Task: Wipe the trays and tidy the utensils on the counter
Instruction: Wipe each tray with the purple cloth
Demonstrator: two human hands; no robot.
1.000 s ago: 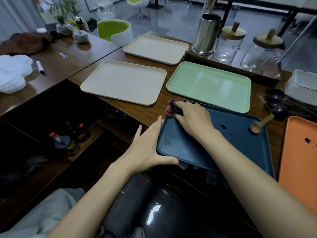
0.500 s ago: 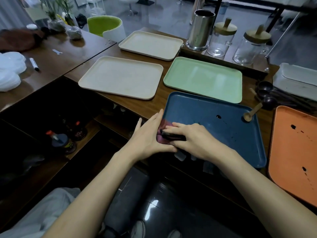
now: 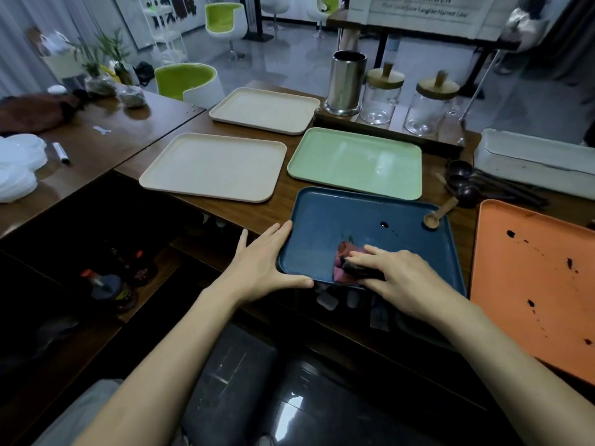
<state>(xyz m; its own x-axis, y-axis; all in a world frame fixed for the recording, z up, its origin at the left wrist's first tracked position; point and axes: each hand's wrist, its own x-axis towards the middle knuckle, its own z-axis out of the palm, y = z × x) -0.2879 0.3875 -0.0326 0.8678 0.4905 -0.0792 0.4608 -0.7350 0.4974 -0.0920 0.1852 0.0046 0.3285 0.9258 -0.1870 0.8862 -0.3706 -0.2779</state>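
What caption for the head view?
Right hand holds a pink cloth on the blue rectangular tray; left hand braces its corner.

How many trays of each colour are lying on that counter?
Beige: 2 (near beige tray, far beige tray)
Green: 1 (green tray)
Blue: 1 (blue tray)
Orange: 1 (orange tray)
Total: 5. The white container at the right edge is left out; I cannot tell whether it is a tray.

The person's left hand [image 3: 260, 272], right hand [image 3: 399, 278] and both forearms [image 3: 180, 349] are bare up to the frame edge. A pale grey garment [image 3: 74, 420] shows at lower left.
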